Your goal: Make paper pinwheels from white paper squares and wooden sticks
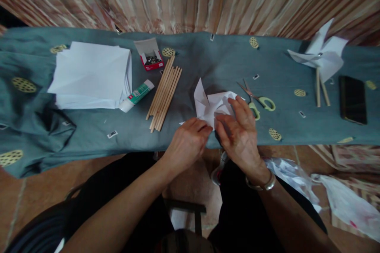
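Note:
A white paper pinwheel (210, 110), its corners folded up, lies at the front edge of the cloth-covered table. On its near left side my left hand (190, 136) pinches the paper between thumb and fingers. My right hand (239, 132) grips the right side, the index finger and thumb on a folded blade. Part of the paper is hidden under both hands. Just beyond my right hand lie scissors (257, 101) with green handles. Left of the paper is a bundle of wooden sticks (164, 94).
A stack of white paper (92, 73), a glue tube (137, 95) and a red box of metal pins (152, 60) are on the left. Two sticks (318, 87) lie under a finished-looking pinwheel (322, 53) at right, beside a black phone (352, 99). Plastic bags (347, 197) lie below.

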A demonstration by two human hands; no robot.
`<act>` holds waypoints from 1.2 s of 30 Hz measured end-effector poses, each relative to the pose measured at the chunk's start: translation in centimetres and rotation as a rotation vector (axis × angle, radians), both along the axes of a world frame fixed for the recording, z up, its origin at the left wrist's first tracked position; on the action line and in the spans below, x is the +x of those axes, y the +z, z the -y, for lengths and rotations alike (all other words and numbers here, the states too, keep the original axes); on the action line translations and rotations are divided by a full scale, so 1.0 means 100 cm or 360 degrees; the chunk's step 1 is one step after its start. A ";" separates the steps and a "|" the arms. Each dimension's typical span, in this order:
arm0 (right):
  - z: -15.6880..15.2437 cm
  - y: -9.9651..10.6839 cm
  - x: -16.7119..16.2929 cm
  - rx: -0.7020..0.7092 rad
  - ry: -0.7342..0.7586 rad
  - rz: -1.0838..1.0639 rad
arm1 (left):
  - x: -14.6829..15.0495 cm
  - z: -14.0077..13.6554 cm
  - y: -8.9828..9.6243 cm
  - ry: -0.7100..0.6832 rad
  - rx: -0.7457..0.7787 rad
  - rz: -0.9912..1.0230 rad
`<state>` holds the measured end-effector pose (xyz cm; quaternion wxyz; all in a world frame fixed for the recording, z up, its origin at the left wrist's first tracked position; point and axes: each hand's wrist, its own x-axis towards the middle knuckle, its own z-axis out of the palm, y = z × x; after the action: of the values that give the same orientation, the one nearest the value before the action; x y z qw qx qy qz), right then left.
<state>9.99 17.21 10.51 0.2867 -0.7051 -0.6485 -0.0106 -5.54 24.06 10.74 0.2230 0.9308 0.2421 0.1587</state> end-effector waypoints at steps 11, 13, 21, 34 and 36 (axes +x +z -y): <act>0.001 -0.004 0.001 -0.0066 0.0061 0.0007 | 0.001 0.001 0.000 0.0002 -0.0026 0.0020; 0.001 -0.005 0.001 -0.0058 0.0082 0.0001 | 0.001 0.000 0.000 0.0001 -0.0022 0.0016; 0.000 -0.007 0.002 -0.0066 0.0081 0.0016 | 0.001 -0.001 0.000 0.0001 -0.0015 0.0021; -0.001 -0.006 0.000 -0.0075 0.0087 -0.0007 | 0.001 -0.001 0.000 0.0002 -0.0025 0.0042; -0.001 -0.005 0.000 -0.0074 0.0084 -0.0026 | 0.002 -0.001 0.000 0.0009 -0.0026 0.0045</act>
<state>9.99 17.27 9.99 0.2757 -0.6943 -0.6645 0.0175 -5.36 24.15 10.74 0.2335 0.9260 0.2429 0.1704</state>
